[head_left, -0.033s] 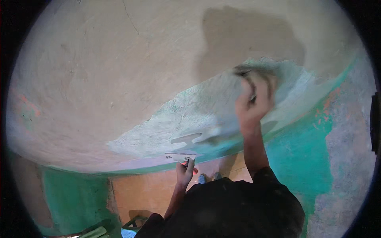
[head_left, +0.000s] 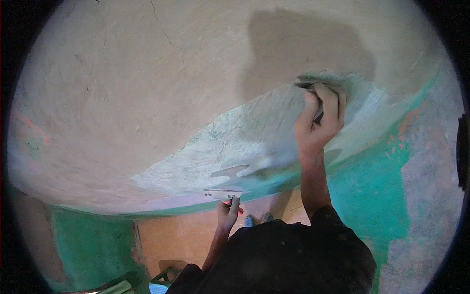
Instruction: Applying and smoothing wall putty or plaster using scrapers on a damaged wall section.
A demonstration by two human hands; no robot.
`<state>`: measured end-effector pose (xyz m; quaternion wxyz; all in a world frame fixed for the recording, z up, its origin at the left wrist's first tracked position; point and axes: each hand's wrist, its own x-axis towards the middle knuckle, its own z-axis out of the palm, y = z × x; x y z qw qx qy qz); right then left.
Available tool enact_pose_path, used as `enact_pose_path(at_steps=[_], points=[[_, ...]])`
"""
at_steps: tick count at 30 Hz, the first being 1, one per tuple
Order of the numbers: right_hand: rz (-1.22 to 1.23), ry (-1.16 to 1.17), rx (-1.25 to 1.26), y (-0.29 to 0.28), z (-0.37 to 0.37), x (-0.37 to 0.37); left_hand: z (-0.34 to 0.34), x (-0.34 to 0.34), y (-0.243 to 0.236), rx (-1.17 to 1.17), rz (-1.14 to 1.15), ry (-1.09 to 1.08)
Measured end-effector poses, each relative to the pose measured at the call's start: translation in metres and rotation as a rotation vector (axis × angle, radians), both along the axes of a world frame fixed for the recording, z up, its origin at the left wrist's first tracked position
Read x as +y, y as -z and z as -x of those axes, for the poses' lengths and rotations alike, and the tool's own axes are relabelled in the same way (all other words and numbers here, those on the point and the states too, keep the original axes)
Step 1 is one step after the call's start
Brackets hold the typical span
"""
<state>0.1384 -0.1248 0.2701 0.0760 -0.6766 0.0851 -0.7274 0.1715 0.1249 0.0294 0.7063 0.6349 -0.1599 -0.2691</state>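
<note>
My right hand (head_left: 320, 115) is raised against the wall, its fingers bent round a dark, flat piece (head_left: 304, 85) whose kind I cannot make out. Most of that piece is hidden by my fingers; its dark tip shows beside my thumb. Around it lies a pale, whitish-green patch (head_left: 210, 142) of wall, bordered above by grey-beige plaster (head_left: 122, 88). Lower down, my left hand (head_left: 228, 211) grips a putty knife with a wide pale metal blade (head_left: 221, 194) and a partly visible red handle. The blade is close to the wall's lower part; whether it touches, I cannot tell.
Green paint (head_left: 369, 206) and rough grey plaster (head_left: 431, 196) cover the wall at right. Below is an orange-tan floor (head_left: 171, 240), my feet (head_left: 249, 220) on it. A blue and green plastic stool or basket (head_left: 160, 284) stands at lower left. A crack (head_left: 161, 22) runs through the upper plaster.
My right hand, blurred before, has shifted slightly right along the wall with the dark piece and is now sharper. My left hand and the putty knife have not visibly moved.
</note>
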Motion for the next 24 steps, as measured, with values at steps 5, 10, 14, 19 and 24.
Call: enact_pose_path(at_steps=[5,10,14,19,24], points=[[0.15,0.02,0.096,0.0,0.005,0.002,-0.001,0.002,-0.01,-0.056,-0.09,0.023],[0.05,0.145,0.049,-0.025,0.011,-0.005,-0.002,0.001,-0.028,-0.115,-0.073,0.011],[0.181,0.015,0.134,-0.018,0.006,0.001,-0.008,0.003,-0.025,-0.153,-0.092,0.052],[0.105,0.067,0.049,-0.028,0.005,0.004,-0.008,0.004,-0.033,-0.113,-0.085,0.045],[0.17,0.014,0.006,-0.027,-0.007,0.014,-0.006,0.008,-0.044,-0.088,-0.061,0.028]])
